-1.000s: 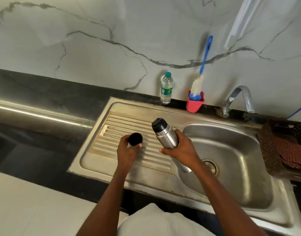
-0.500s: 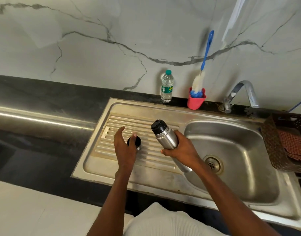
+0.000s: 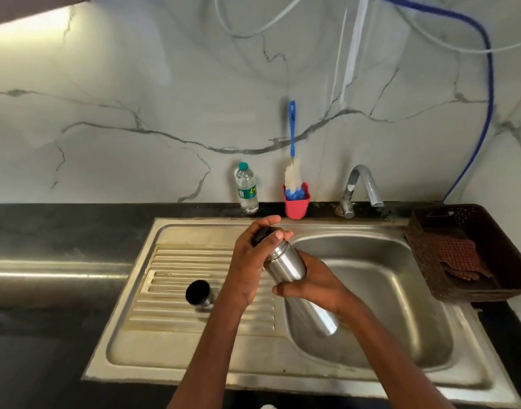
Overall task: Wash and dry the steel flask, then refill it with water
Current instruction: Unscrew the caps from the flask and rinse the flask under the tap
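Head view: steel flask point(image 3: 285, 262) held tilted over the sink point(image 3: 400, 320), both hands on it.

Right hand point(image 3: 318, 286) wraps the smooth, rigid body in a clenched grip; left hand point(image 3: 247, 261) curls round the black stopper point(image 3: 260, 234). Polished steel likely turns slippery when wet, so hold mid-body. The cap point(image 3: 197, 293) stands apart on the drainboard.

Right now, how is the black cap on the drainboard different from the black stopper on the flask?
The black cap stands alone on the ribbed drainboard, untouched; the black stopper sits on the steel flask, with the left hand gripping it. The cap shows fully, with a steel rim at its base; the stopper is mostly hidden by fingers. The cap rests level; the stopper tilts with the flask, which the right hand holds over the sink. Both are black and round.
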`<act>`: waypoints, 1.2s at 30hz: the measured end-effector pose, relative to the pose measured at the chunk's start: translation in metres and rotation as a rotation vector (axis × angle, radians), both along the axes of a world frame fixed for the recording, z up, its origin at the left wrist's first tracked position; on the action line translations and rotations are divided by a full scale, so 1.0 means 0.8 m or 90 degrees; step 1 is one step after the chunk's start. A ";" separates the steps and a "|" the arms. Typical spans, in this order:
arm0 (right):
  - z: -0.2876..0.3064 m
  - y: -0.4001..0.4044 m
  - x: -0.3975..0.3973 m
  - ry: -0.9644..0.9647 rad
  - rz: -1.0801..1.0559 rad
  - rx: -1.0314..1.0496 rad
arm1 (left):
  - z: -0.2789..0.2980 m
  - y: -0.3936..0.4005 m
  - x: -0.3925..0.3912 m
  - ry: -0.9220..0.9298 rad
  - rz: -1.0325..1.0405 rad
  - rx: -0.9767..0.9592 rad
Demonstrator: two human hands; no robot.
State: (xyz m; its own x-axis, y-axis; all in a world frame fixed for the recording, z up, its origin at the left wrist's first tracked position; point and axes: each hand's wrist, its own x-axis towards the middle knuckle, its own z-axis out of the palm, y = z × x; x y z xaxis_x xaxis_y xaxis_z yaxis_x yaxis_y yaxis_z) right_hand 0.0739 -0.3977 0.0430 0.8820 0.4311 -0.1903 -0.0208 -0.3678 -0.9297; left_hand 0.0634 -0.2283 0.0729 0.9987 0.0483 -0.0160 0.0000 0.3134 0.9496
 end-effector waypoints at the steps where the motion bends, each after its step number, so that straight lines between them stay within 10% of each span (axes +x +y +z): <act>1: -0.001 -0.002 0.000 -0.003 -0.019 -0.005 | 0.003 -0.010 0.002 0.003 0.025 -0.001; 7: -0.005 -0.008 0.002 -0.136 -0.193 -0.166 | 0.008 -0.072 0.029 0.052 0.191 0.036; 13: -0.005 -0.044 0.029 -0.050 -0.123 -0.069 | 0.005 -0.039 0.035 0.003 -0.056 -0.060; 19: 0.000 -0.028 0.013 -0.167 -0.171 -0.190 | 0.012 -0.061 0.031 0.101 0.181 0.066; 26: -0.002 -0.026 0.015 -0.123 -0.163 -0.130 | 0.010 -0.019 0.021 0.012 -0.081 0.004; 32: -0.009 -0.021 0.002 -0.155 -0.108 -0.184 | 0.007 -0.028 0.005 0.051 0.133 0.177; 36: -0.014 -0.020 -0.003 -0.141 -0.106 -0.162 | -0.001 -0.010 -0.010 0.029 -0.064 0.115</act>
State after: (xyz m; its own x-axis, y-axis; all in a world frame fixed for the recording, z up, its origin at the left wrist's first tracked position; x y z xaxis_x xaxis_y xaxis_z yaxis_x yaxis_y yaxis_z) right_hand 0.0717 -0.4136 0.0319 0.9677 0.2423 -0.0693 0.0922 -0.5963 -0.7975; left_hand 0.0558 -0.2360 0.0724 0.9971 -0.0458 -0.0611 0.0668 0.1340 0.9887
